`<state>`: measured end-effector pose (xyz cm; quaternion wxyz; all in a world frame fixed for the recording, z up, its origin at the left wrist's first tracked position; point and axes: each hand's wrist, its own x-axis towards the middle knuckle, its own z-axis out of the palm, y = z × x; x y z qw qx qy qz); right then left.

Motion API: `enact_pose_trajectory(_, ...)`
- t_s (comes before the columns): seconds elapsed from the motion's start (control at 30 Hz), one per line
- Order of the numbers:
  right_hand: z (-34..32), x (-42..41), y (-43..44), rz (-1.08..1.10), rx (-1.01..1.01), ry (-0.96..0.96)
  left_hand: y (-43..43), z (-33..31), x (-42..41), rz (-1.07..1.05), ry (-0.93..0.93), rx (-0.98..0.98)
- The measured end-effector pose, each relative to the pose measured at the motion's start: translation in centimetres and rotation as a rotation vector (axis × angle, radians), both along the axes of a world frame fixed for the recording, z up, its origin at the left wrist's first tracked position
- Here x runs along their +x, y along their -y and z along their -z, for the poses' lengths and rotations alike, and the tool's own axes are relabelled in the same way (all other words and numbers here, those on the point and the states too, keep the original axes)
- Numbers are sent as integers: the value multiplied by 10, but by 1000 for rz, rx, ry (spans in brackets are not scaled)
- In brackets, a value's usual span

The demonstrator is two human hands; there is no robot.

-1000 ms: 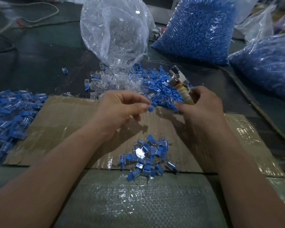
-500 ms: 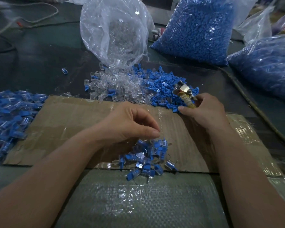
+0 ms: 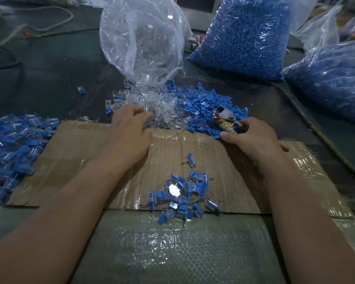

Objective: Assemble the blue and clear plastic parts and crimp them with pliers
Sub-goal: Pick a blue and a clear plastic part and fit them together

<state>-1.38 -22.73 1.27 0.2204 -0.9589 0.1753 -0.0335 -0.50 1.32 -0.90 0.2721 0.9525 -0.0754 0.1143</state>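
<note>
the left hand (image 3: 129, 130) is reaching over the far edge of the cardboard (image 3: 80, 144) into the pile of clear parts (image 3: 162, 111), palm down. its fingers (image 3: 140, 115) are bending onto the pile and their tips are sinking out of sight among the glassy pieces, so i cannot tell whether they are pinching one or only touching. the right hand (image 3: 252, 138) is resting at the near edge of the pile of blue parts (image 3: 203, 103), back upward, thumb stretching left along the cardboard's edge. its other fingers are curling round the pliers (image 3: 223, 117), whose wrapped handles are mostly hiding inside the fist. only the metal head is sticking out, pointing away over the blue parts, and whether its jaws are gripping anything is too small to make out. both forearms are running off the bottom edge.

the two piles are touching, the clear one spilling from the mouth of a clear bag (image 3: 141, 37). a heap of assembled pieces (image 3: 182, 193) is lying on the near part of the cardboard between the forearms. a larger heap (image 3: 12, 144) is being cut off by the left edge. a bag of blue parts (image 3: 244, 33) is standing behind the blue pile, its top running out of view, and a second blue bag (image 3: 332, 78) is being cut off at the right.
</note>
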Motion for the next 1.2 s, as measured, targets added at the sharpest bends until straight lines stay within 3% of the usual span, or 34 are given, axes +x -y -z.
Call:
enact_pose_trajectory(0.37, 1, -4, -3, -53, -132, 97, -3, 1, 2, -50, 89, 103)
enact_pose_trajectory(0.47, -2, -7, -8, -98, -140, 332, -6, 2, 4, -77, 76, 124)
enact_pose_trajectory(0.57, -9, -14, -20, -243, 7, 533, -6, 3, 5, -72, 45, 126)
enact_pose_trajectory(0.63, -8, -18, -31, -371, 83, 504, -5, 2, 5, -74, 40, 121)
enact_pose_trajectory(0.83, -4, -19, -43, -577, 42, 299, -5, 1, 4, -139, 70, -35)
enact_pose_trajectory(1.03, -5, -25, -49, -749, 141, 101, -3, 3, 5, -21, -61, 124)
enact_pose_trajectory(1.2, -6, -25, -49, -816, 245, -58, -2, 0, 3, 5, -22, 85)
